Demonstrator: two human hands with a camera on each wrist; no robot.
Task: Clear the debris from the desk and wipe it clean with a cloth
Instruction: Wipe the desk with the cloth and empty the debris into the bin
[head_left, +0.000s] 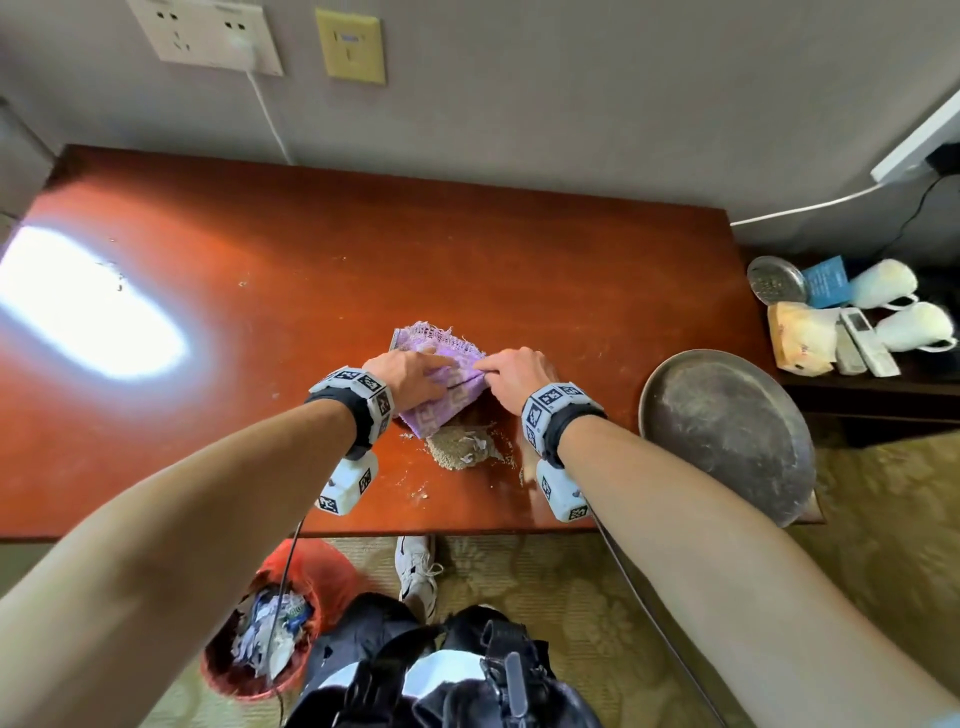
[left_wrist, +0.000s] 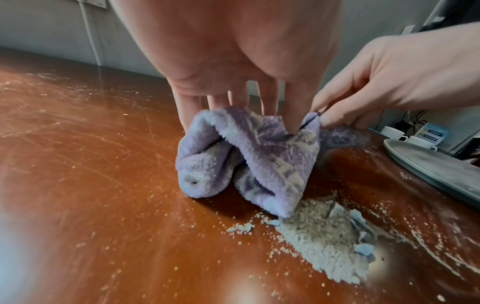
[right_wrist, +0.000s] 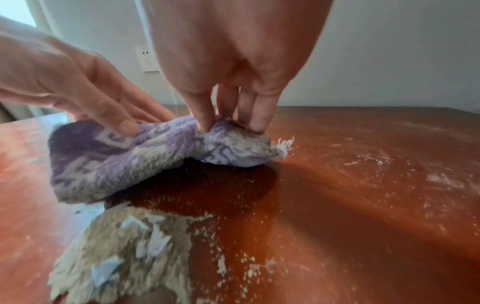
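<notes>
A purple patterned cloth (head_left: 441, 376) lies bunched at the middle of the reddish wooden desk (head_left: 260, 270). My left hand (head_left: 415, 371) holds its left part, thumb on top. My right hand (head_left: 511, 371) pinches its right edge between thumb and fingers. The cloth's (right_wrist: 116, 164) near edge is lifted off the wood. Just in front of it sits a heap of beige crumbs with bits of torn paper (head_left: 462, 449), also visible in the left wrist view (left_wrist: 319, 236) and the right wrist view (right_wrist: 116, 246).
A round metal tray (head_left: 727, 431) overhangs the desk's right front corner. A red waste bin (head_left: 260, 644) full of paper stands on the floor below left. White mugs (head_left: 883, 283), a remote (head_left: 865, 340) and a tissue pack (head_left: 797, 338) occupy a side table. Fine crumbs dust the desk.
</notes>
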